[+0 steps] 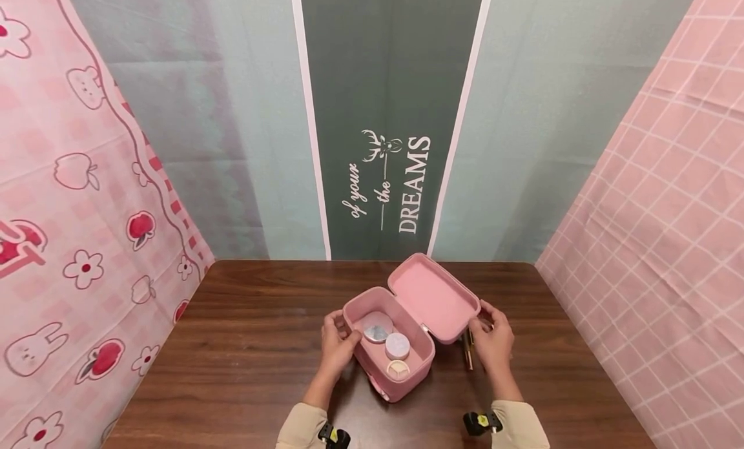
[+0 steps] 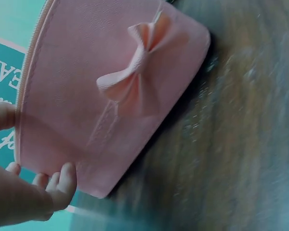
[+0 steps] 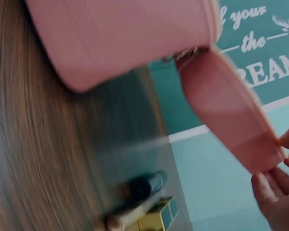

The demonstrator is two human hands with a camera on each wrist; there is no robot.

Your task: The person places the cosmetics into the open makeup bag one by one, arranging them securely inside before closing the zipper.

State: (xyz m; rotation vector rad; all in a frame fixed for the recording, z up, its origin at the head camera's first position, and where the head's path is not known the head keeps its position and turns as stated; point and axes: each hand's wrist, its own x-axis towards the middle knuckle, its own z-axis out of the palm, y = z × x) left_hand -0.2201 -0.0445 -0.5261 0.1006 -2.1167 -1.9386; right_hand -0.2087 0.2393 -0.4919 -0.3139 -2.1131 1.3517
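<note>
A pink cosmetic case with its lid swung back to the right sits on the table. My left hand grips its left end, thumb at the rim and fingers against the outer wall. With my right hand I pinch the free corner of the lid between thumb and fingers. Inside lie a round compact with a silvery face, a pale lilac round container and a small cream-coloured round piece. In the left wrist view, a pink bow decorates the case's front.
Beside the lid on the wooden table, partly hidden by it and my right hand, lie slim gold items. The right wrist view shows a gold box-shaped piece and a dark rounded item there. Printed cloths hang around the table.
</note>
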